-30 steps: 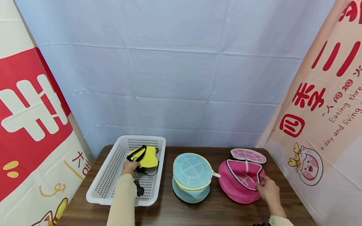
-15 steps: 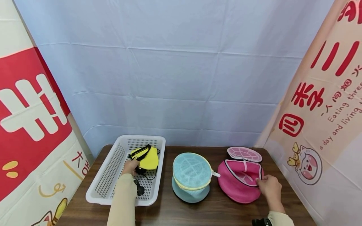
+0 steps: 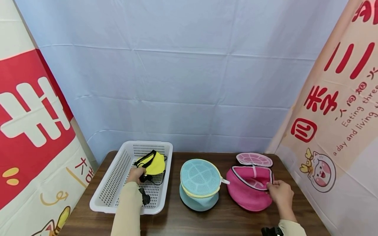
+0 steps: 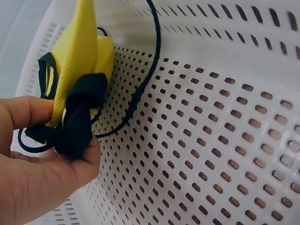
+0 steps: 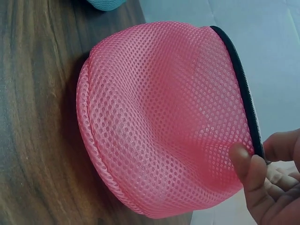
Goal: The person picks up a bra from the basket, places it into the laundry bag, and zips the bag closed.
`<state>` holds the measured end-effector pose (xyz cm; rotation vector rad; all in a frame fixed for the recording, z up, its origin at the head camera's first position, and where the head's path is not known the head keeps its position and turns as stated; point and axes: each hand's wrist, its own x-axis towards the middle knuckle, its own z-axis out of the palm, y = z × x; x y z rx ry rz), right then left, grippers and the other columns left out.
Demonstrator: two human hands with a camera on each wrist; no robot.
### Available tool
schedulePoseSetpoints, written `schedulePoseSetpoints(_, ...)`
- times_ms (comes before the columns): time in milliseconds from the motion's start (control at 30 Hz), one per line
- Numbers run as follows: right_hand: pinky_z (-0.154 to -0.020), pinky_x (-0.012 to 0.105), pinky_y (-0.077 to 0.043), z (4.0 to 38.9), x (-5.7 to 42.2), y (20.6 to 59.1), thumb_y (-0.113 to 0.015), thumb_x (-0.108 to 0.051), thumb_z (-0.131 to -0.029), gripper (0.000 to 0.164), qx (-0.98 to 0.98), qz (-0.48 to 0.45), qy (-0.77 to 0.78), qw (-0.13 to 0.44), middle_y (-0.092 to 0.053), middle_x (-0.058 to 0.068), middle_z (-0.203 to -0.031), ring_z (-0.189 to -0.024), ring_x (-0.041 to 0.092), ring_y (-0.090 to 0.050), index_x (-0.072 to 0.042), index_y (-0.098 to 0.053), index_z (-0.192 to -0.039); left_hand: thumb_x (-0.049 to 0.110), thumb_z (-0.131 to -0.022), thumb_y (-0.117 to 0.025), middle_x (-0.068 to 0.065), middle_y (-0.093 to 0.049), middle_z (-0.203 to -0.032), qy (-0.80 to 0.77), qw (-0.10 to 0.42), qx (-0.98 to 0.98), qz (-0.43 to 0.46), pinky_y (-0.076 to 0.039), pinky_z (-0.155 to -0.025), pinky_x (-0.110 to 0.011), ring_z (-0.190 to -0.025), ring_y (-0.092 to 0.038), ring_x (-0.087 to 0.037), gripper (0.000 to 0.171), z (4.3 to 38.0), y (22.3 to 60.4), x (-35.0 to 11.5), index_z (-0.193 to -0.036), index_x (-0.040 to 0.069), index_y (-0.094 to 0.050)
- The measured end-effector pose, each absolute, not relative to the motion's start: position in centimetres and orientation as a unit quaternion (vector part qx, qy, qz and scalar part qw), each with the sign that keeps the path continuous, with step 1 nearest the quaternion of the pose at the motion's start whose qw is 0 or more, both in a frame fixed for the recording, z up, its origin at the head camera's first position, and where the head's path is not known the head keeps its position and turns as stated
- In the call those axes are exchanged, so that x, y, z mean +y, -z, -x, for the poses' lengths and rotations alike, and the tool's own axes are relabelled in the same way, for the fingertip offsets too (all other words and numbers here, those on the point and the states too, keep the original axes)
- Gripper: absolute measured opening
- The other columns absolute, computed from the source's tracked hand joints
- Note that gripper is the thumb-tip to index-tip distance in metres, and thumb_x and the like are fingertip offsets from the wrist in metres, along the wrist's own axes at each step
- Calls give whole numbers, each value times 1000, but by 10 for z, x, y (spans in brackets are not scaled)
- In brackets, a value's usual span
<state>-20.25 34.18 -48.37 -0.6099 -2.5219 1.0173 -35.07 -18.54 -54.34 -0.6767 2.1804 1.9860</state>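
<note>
In the white basket (image 3: 101, 200), my left hand (image 3: 135, 175) pinches a yellow cloth garment (image 3: 156, 165) with black straps. The left wrist view shows thumb and fingers gathered on its yellow edge and a bunched black strap (image 4: 77, 126); a thin black cord (image 4: 145, 79) trails from it across the basket. At the right, a pink mesh laundry bag (image 3: 246, 198) stands unzipped, its round lid (image 3: 255, 159) folded back behind the mouth. My right hand (image 3: 282, 196) pinches the bag's rim at the black zipper (image 5: 243, 89), on the right side of the mouth.
Between basket and pink bag stands a light blue mesh laundry bag (image 3: 199, 178) with yellow trim, its top on and a white tab (image 3: 225, 181) sticking out to the right. All stand on a dark wooden table (image 3: 177, 226), with a pale cloth backdrop (image 3: 189, 82) behind.
The pink bag's lid has shifted left and back, and its mouth has turned to face more forward as my right hand holds the rim. My left hand stays; the yellow garment has shifted slightly.
</note>
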Motion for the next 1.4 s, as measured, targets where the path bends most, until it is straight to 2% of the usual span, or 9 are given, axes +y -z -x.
schedulePoseSetpoints(167,-82,51,-31,201,340,484,-58,-11,-86,26,-893,209,-362,165,-66,12,-67,-59,22,-62,13,-56,-97,0,-81,-49,-9,-43,-70,-659,68,711,236,-32,-43,-30,-46,-33,-14,33,347,540,-186,-110,-10,-37)
schedulePoseSetpoints(367,-78,49,-33,199,338,484,-59,-10,-86,28,-891,206,-373,157,-67,11,-67,-51,13,-60,14,-56,-100,4,-80,-47,-12,-35,-79,-652,77,715,242,-27,-47,-32,-51,-26,-15,24,341,533,-189,-99,-2,-33)
schedulePoseSetpoints(533,-78,49,-34,200,340,487,-61,-12,-86,30,-894,202,-372,147,-67,10,-68,-55,14,-61,13,-56,-101,4,-84,-44,-23,-38,-96,-654,71,709,255,-49,-54,-35,-56,-49,-22,39,338,531,-188,-117,-13,-33)
schedulePoseSetpoints(633,-78,50,-36,200,340,488,-61,-13,-85,29,-896,202,-366,148,-67,10,-68,-58,17,-62,12,-57,-100,2,-85,-42,-27,-45,-95,-656,62,708,254,-53,-58,-39,-57,-57,-26,49,337,531,-187,-128,-17,-29)
schedulePoseSetpoints(833,-76,49,-37,199,339,489,-62,-13,-85,28,-897,201,-363,154,-68,9,-70,-62,19,-62,11,-58,-99,4,-85,-44,-24,-48,-86,-632,31,724,274,-52,-52,-36,-48,-54,-20,33,337,529,-185,-112,-14,-42)
schedulePoseSetpoints(1100,-71,47,-38,197,337,490,-62,-11,-84,26,-893,194,-368,171,-67,10,-68,-56,15,-61,11,-58,-97,13,-83,-54,-28,-48,-101,-507,32,826,243,-48,-57,-42,-69,-47,-29,36,333,523,-189,-108,-13,-50)
schedulePoseSetpoints(1233,-67,43,-39,198,337,491,-62,-10,-84,25,-894,193,-366,173,-67,9,-67,-54,15,-61,11,-58,-97,16,-81,-60,-26,-55,-90,-436,18,872,223,-40,-76,-49,-72,-49,-34,32,330,518,-188,-96,-12,-58)
schedulePoseSetpoints(1333,-65,40,-39,198,337,492,-61,-10,-85,24,-895,193,-364,173,-66,8,-66,-53,14,-60,11,-58,-96,12,-79,-59,-21,-54,-76,-404,-7,885,231,-38,-73,-47,-66,-46,-32,21,329,514,-185,-82,-9,-58)
schedulePoseSetpoints(1400,-65,40,-39,198,337,492,-61,-10,-85,24,-895,191,-365,172,-66,8,-66,-52,14,-60,11,-58,-96,8,-79,-57,-18,-52,-71,-412,-24,878,244,-41,-62,-42,-61,-44,-28,15,329,513,-183,-79,-7,-57)
